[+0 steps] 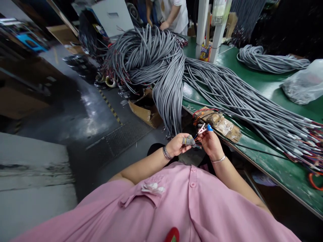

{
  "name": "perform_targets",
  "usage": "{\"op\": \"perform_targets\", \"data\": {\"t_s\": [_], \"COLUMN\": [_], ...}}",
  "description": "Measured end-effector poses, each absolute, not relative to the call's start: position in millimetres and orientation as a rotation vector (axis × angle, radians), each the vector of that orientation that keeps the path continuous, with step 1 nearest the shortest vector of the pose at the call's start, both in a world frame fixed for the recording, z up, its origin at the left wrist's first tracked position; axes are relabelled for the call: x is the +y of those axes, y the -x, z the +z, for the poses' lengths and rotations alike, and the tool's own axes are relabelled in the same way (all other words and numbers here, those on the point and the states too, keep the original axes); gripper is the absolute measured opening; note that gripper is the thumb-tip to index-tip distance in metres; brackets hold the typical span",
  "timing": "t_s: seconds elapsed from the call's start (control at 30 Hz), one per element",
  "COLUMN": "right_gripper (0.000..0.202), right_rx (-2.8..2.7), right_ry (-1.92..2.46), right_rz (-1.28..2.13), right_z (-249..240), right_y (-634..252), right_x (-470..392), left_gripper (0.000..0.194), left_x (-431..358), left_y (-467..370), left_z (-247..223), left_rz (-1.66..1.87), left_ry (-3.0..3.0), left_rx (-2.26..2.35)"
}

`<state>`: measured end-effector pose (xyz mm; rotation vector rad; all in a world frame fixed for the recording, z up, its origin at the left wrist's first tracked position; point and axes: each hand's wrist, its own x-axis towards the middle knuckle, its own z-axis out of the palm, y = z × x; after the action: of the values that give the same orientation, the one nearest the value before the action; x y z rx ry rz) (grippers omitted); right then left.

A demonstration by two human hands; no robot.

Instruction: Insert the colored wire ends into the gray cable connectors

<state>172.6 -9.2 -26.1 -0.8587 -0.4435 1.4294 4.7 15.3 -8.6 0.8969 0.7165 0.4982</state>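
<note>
My left hand (178, 144) is closed in a pinch, grey covers on its fingertips, and thin coloured wires (198, 146) stick out from between them. Close beside it on the right, my right hand (211, 145) is closed around the other side of the same wires. One of its fingers wears a blue cover (209, 127). A small pale pink-and-white piece (202, 129) shows at the right fingertips; I cannot make out its kind. Both hands are in front of my body, just off the bench edge.
A green bench (272, 181) carries a long bundle of grey cables (227, 84), heaped and hanging at its left end. A taped wooden block (224, 126) lies at the edge. Further off are a coiled cable bundle (270, 60), a plastic bag (304, 84) and a co-worker (174, 15). Below is a cardboard box (145, 112).
</note>
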Motion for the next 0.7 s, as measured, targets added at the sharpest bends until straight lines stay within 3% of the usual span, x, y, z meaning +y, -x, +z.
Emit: {"op": "perform_targets", "data": {"t_s": [0.7], "right_gripper": [0.047], "right_rx": [-0.354], "right_ry": [0.800], "right_rz": [1.434], "right_z": [-28], "right_y": [-164], "right_x": [2], "left_gripper": [0.014], "left_x": [30], "left_y": [-22], "left_z": [-13], "left_rz": [0.476], "left_ry": [-0.810], "left_rx": [0.688]}}
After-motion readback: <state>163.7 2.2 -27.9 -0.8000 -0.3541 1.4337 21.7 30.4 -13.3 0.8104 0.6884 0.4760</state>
